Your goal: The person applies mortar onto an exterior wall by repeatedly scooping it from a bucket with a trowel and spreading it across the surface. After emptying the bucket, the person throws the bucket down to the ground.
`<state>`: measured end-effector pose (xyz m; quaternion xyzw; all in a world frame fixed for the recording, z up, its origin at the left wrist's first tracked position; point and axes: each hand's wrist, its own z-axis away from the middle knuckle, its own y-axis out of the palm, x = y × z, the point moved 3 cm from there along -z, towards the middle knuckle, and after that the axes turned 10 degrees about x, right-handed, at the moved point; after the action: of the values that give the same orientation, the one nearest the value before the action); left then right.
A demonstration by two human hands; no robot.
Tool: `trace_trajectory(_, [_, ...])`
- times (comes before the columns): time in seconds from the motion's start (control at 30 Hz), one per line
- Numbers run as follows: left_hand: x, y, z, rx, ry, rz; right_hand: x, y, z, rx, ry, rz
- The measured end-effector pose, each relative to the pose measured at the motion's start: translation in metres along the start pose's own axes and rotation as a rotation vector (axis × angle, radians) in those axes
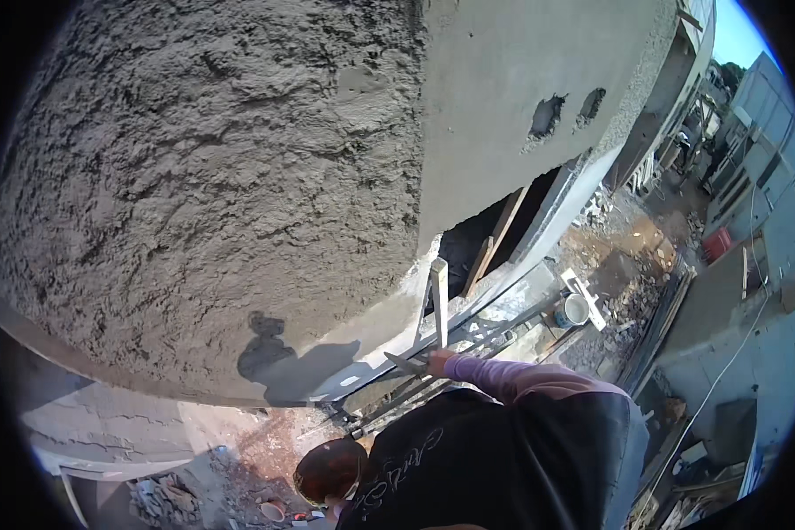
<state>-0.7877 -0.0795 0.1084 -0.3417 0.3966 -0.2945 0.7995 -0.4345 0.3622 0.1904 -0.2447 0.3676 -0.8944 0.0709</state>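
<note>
My right hand (pixel 439 362), at the end of a light purple sleeve, is closed around a trowel. The trowel's dark pointed blade (pixel 403 362) sticks out to the left, just below an upright wooden board (pixel 440 305). At the lower edge my left hand (pixel 334 507) shows only in small part, at the rim of a dark round bucket (pixel 329 471) with a brownish inside. It appears to grip that rim; most of its fingers are hidden. Rough, wet-looking grey plaster (pixel 221 177) covers the wall in front, with a smooth plastered stretch (pixel 495 97) to its right.
Planks (pixel 501 234) stand in a dark wall opening. Below lie a white bucket (pixel 572 309), a long white board (pixel 585 299), rubble (pixel 618 265) and long dark boards (pixel 658 331). A cable (pixel 724 375) hangs at right. Broken pieces (pixel 163 499) are piled at lower left.
</note>
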Motion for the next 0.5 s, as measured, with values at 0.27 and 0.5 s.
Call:
trace_trajectory(0.27, [-0.254,0.136,0.072,0.537,0.864,-0.141,-0.222,0.006,0.156,-0.306,0.786,-0.732])
trace_trajectory(0.5, [-0.237,0.221,0.122,0.833,0.962,-0.448,-0.289,0.091,0.237,0.018,0.875,-0.654])
